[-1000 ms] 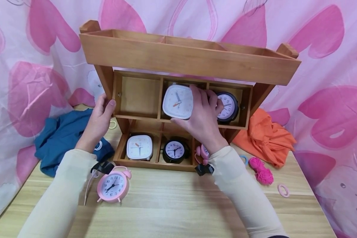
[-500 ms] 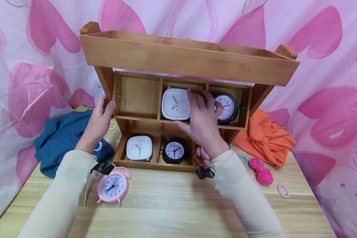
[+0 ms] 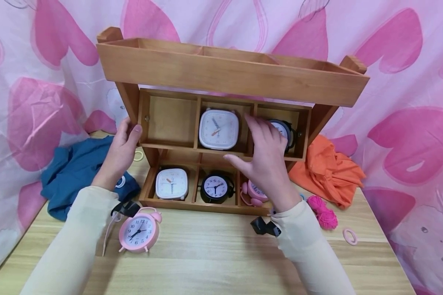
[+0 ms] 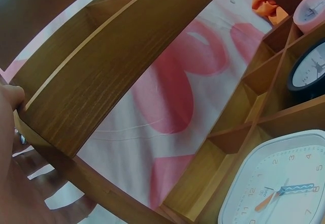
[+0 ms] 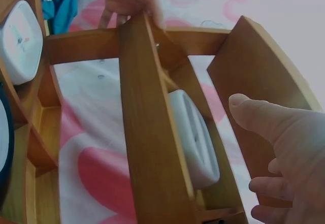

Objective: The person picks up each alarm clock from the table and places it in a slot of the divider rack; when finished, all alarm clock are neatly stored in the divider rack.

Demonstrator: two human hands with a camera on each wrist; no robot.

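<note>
A white square alarm clock [image 3: 219, 129] stands in the middle compartment of the wooden shelf's [image 3: 232, 73] middle tier. To its right, apart from it, is my right hand [image 3: 263, 162], fingers spread and holding nothing. That hand partly covers a dark-rimmed round clock [image 3: 282, 126] in the right compartment. My left hand [image 3: 121, 150] grips the left end of the middle tier; the left wrist view shows the thumb in front and the other fingers [image 4: 71, 210] beyond the side post. In the right wrist view the white clock shows side-on behind the tier's front board.
The bottom tier holds another white clock [image 3: 172, 184], a black twin-bell clock [image 3: 215, 187] and a pink one [image 3: 256, 190]. A pink alarm clock [image 3: 139, 231] stands on the table. Blue cloth [image 3: 81, 172], orange cloth [image 3: 328, 172], magenta yarn [image 3: 323, 212] and a pink ring [image 3: 350, 237] lie around.
The right hand has set the white clock back into the middle compartment, let go of it and drawn away to the right. My left hand has stayed on the shelf.
</note>
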